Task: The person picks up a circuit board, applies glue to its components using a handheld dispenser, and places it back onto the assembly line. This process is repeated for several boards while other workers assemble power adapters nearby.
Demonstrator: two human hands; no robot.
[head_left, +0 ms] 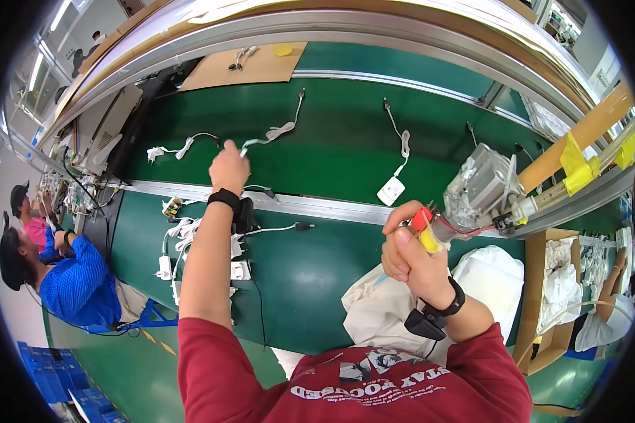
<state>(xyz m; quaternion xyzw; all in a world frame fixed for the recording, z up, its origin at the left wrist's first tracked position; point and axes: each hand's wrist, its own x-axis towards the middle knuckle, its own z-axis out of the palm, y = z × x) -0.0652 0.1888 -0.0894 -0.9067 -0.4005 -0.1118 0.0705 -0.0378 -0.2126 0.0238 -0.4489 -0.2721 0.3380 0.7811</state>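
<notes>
My left hand (229, 169) reaches over the green conveyor belt, fingers closed round the end of a white cabled piece. Its white cord (281, 131) runs in a tied bundle away to a dark plug on the belt. To the left lies another corded white adapter (156, 153). My right hand (416, 257) is raised at the right with its fingers curled. A red piece (422, 218) shows at its index finger, and a light blue tip (382, 279) pokes out below; what the grip encloses is mostly hidden. Yellow tape (430, 242) shows behind the thumb.
A plastic-wrapped motor (483, 180) juts in beside my right hand. A white adapter (391, 190) with its cord lies on the belt. White adapters and cords (183, 236) pile by my left forearm. Cloth (374, 307) and a cardboard box (543, 331) are at the right. Two people sit left.
</notes>
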